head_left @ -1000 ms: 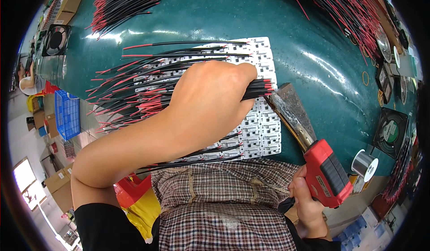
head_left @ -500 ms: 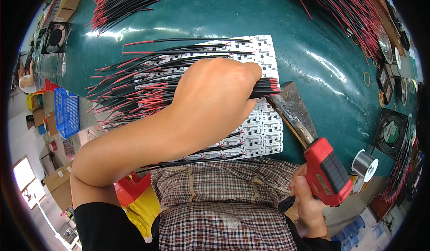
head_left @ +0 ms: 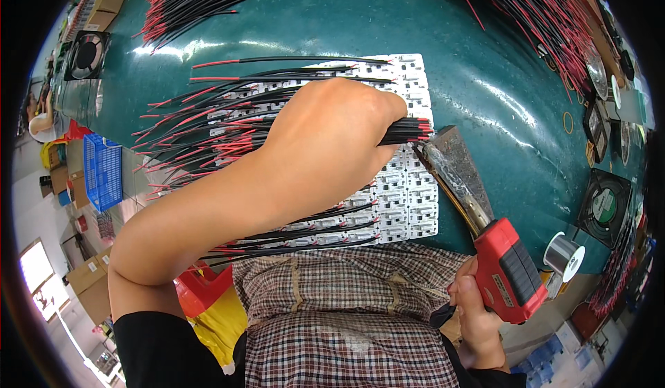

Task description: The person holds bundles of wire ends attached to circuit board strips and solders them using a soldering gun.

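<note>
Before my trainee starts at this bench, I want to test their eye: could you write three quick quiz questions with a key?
1. What does the left hand hold above the white circuit boards?
2. True or false: the right hand grips the red-and-black tool.
3. In the picture, the blue basket is: a) left of the boards; b) right of them; c) on top of them.

Key: 1. A bundle of black wires with red ends; 2. True; 3. a.

Black sleeves [head_left: 156, 350] flank a brown checked garment [head_left: 305, 353] with a pale smudge [head_left: 357, 344].
</note>
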Demonstrator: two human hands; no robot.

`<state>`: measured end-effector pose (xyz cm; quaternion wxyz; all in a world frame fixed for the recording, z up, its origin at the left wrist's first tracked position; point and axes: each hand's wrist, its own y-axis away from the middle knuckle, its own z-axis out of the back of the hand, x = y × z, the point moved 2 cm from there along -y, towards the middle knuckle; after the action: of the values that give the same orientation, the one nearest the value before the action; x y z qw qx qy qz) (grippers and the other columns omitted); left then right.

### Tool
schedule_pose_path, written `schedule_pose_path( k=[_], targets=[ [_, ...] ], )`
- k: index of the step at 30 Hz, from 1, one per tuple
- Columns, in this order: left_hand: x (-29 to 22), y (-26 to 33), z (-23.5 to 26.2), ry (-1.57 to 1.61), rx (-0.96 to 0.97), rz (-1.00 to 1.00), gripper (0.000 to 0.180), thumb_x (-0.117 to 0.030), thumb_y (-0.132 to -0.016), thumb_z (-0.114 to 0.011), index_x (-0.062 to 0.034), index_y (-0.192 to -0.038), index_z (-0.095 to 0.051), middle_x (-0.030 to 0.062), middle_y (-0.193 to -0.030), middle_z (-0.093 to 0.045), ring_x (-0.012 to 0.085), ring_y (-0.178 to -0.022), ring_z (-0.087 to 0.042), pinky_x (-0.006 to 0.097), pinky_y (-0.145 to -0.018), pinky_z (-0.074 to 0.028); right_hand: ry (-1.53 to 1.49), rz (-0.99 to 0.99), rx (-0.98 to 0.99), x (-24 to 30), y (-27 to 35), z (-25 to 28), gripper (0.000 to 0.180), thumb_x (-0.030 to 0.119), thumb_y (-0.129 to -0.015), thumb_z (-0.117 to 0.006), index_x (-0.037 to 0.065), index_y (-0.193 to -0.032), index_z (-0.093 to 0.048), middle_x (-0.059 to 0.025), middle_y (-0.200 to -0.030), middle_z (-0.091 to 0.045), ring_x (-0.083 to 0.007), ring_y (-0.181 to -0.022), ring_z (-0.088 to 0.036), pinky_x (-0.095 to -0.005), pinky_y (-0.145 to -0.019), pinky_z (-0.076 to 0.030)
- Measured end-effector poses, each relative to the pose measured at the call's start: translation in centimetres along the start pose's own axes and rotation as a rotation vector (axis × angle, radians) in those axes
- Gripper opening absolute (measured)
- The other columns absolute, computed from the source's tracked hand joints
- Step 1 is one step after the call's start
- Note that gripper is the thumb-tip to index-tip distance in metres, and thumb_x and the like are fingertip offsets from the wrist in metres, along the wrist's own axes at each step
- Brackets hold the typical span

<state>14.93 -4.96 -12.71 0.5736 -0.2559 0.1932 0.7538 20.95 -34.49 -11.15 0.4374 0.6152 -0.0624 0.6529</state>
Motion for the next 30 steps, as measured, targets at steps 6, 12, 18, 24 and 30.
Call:
schedule_pose_path(
  k=[6,12,18,24,30],
  targets=[
    [0.0,-0.1,0.1,-0.017,0.011,-0.008,0.022,-0.017,-0.082,-0.080,0.0005,-0.093,-0.072,0.0190,-0.081,-0.069,0.0386,-0.077,-0.068,0.045,-0.070,-0.053,0.017,-0.031,-0.038,-0.1,0.2,-0.2,0.022,0.015,-0.096,-0.067,-0.001,-0.109,-0.058,-0.0073,-0.079,-0.059,-0.0094,-0.060,-0.053,-0.0224,-0.051,-0.042],
    [0.0,-0.1,0.0,-0.014,0.025,-0.004,0.021,-0.017,-0.082,-0.080,0.0005,-0.093,-0.072,0.0187,-0.081,-0.069,0.0384,-0.077,-0.068,0.045,-0.070,-0.053,0.005,-0.036,-0.042,-0.1,0.2,-0.4,0.021,0.015,-0.096,-0.067,-0.001,-0.108,-0.059,-0.0073,-0.079,-0.059,-0.0091,-0.060,-0.053,-0.0228,-0.052,-0.042],
    [-0.3,0.1,-0.1,-0.035,0.010,-0.001,0.019,-0.013,-0.078,-0.078,0.0007,-0.089,-0.071,0.0190,-0.080,-0.069,0.0387,-0.078,-0.069,0.047,-0.071,-0.054,0.047,-0.033,0.023,0.2,0.0,-0.1,0.017,0.016,-0.096,-0.065,0.001,-0.092,-0.057,-0.0074,-0.077,-0.057,-0.0088,-0.058,-0.049,-0.0237,-0.051,-0.041],
    [-0.5,0.2,-0.1,-0.067,0.005,-0.034,0.016,-0.008,-0.074,-0.075,0.0030,-0.084,-0.070,0.0217,-0.079,-0.070,0.0398,-0.079,-0.070,0.049,-0.074,-0.057,0.003,-0.016,-0.040,0.8,0.3,-0.1,0.016,0.015,-0.095,-0.065,0.002,-0.094,-0.055,-0.0079,-0.075,-0.055,-0.0091,-0.057,-0.047,-0.0233,-0.050,-0.040],
    [-0.3,0.2,-0.3,-0.052,0.000,-0.035,0.018,-0.011,-0.078,-0.074,0.0027,-0.087,-0.066,0.0216,-0.078,-0.069,0.0399,-0.077,-0.070,0.049,-0.071,-0.056,-0.043,-0.040,-0.029,0.7,0.4,0.0,0.018,0.014,-0.094,-0.066,0.000,-0.098,-0.054,-0.0089,-0.076,-0.057,-0.0093,-0.057,-0.047,-0.0228,-0.050,-0.040]
  ],
)
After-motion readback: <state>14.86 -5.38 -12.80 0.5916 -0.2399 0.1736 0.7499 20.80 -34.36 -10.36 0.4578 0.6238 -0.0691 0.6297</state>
